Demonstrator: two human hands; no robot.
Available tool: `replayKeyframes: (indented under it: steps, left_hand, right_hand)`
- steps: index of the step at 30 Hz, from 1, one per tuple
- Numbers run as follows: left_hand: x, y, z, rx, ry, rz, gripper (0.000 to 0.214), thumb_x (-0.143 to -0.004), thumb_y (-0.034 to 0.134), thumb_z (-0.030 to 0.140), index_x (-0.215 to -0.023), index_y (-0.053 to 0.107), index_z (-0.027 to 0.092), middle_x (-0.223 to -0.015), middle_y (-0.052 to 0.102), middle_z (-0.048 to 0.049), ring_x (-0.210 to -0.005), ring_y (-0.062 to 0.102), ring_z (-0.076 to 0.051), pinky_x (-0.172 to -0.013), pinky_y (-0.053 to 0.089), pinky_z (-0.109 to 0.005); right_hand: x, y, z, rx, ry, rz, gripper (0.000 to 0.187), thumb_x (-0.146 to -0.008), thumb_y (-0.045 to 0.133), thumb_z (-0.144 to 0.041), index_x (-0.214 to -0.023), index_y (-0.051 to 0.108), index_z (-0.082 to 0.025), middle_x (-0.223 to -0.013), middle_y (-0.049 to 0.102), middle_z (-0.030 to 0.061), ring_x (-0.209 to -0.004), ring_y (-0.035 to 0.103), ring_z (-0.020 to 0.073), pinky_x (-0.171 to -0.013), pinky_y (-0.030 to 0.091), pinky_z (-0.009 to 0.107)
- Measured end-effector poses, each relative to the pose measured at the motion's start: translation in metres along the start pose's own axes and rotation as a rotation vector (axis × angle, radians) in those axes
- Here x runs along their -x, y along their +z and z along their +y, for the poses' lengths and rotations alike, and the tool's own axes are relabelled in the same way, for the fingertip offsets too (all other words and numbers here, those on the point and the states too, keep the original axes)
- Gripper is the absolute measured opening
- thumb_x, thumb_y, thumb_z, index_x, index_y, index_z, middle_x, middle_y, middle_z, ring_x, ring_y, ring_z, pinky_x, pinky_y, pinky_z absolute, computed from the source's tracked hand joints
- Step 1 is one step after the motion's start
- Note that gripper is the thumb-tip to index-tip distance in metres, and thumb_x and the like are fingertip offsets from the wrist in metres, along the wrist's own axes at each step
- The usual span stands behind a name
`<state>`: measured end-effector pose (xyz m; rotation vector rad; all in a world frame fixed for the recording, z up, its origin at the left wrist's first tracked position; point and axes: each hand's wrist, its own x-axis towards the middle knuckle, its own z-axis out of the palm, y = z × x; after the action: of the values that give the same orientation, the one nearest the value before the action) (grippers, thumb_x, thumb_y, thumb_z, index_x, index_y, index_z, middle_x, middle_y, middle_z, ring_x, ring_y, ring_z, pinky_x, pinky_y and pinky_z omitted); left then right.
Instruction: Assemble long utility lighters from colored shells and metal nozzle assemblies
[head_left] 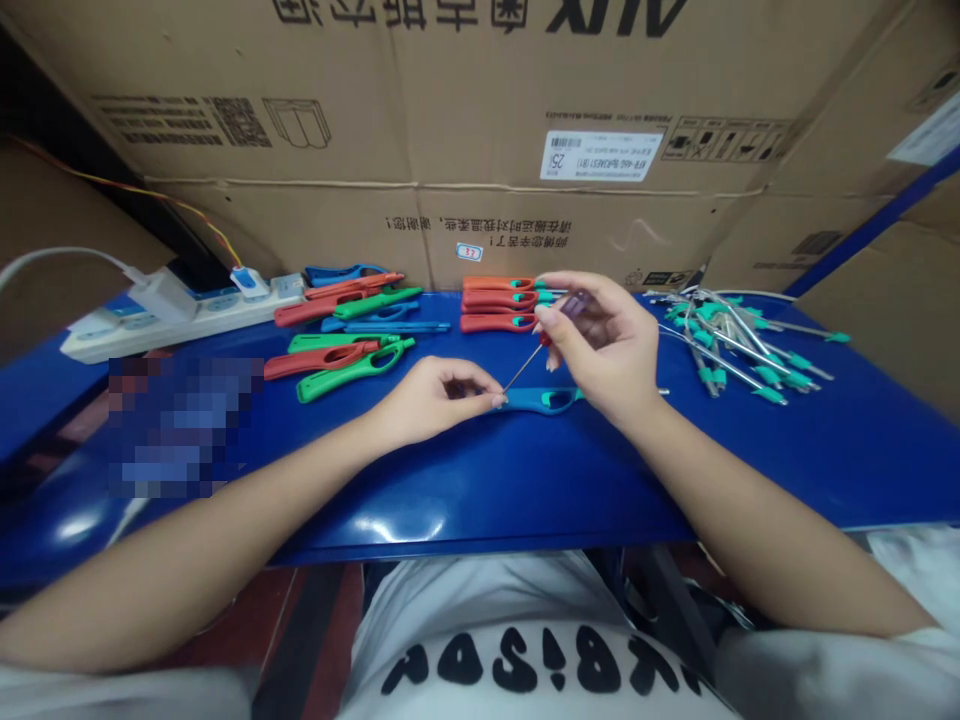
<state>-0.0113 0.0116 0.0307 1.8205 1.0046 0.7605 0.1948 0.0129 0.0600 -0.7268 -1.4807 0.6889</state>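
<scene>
My right hand (611,350) is closed around the handle of a screwdriver (523,369), whose thin shaft slants down to the left. Its tip meets the fingertips of my left hand (431,402). Those fingers pinch the left end of a blue utility lighter (531,401), which lies level just above the table. A green trigger shows in the lighter's finger loop, and its metal tip pokes out beyond my right wrist. What lies under the screwdriver tip is hidden by my left fingers.
Loose red, green and blue lighter shells (352,357) lie at left, near a white power strip (187,320). Several red and orange lighters (491,300) are stacked behind my hands. Metal rods with green triggers (739,340) form a pile at right. A cardboard box (450,120) walls the back.
</scene>
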Motion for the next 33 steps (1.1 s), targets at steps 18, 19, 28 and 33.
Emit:
replayKeyframes:
  steps: [18,19,28,33]
  left_hand:
    - [0.002,0.003,-0.003,-0.150,0.129,-0.113,0.025,-0.087,0.071,0.040,-0.092,0.077,0.017,-0.088,0.076,-0.0052,-0.071,0.061,-0.015,-0.065,0.045,-0.027]
    - [0.002,0.001,-0.003,-0.193,0.152,-0.117,0.026,-0.085,0.074,0.041,-0.096,0.076,0.017,-0.092,0.076,-0.0053,-0.076,0.062,-0.017,-0.069,0.047,-0.028]
    - [-0.001,-0.011,-0.011,-0.410,0.179,-0.098,0.044,-0.080,0.076,0.027,-0.121,0.067,0.017,-0.115,0.073,-0.0090,-0.101,0.067,-0.024,-0.093,0.053,-0.037]
    - [0.001,0.002,-0.017,-0.380,0.262,-0.094,0.036,-0.083,0.074,0.024,-0.117,0.067,0.015,-0.113,0.073,-0.0079,-0.099,0.069,-0.021,-0.091,0.055,-0.035]
  right_hand:
    - [0.016,-0.003,0.012,0.099,-0.054,-0.134,0.042,-0.088,0.074,-0.037,-0.129,0.066,-0.032,-0.101,0.075,0.0039,-0.076,0.071,0.0197,-0.072,0.064,0.037]
    - [0.016,-0.003,0.013,0.111,-0.057,-0.142,0.042,-0.088,0.074,-0.037,-0.129,0.066,-0.032,-0.099,0.075,0.0036,-0.075,0.071,0.0195,-0.073,0.063,0.038]
    - [0.017,0.000,0.020,0.284,-0.228,-0.144,0.043,-0.098,0.062,-0.035,-0.140,0.057,-0.029,-0.110,0.074,0.0061,-0.076,0.070,0.0182,-0.076,0.063,0.037]
    - [0.019,0.004,0.023,0.364,-0.371,-0.179,0.045,-0.101,0.054,-0.029,-0.145,0.049,-0.024,-0.121,0.072,0.0093,-0.076,0.070,0.0160,-0.067,0.062,0.032]
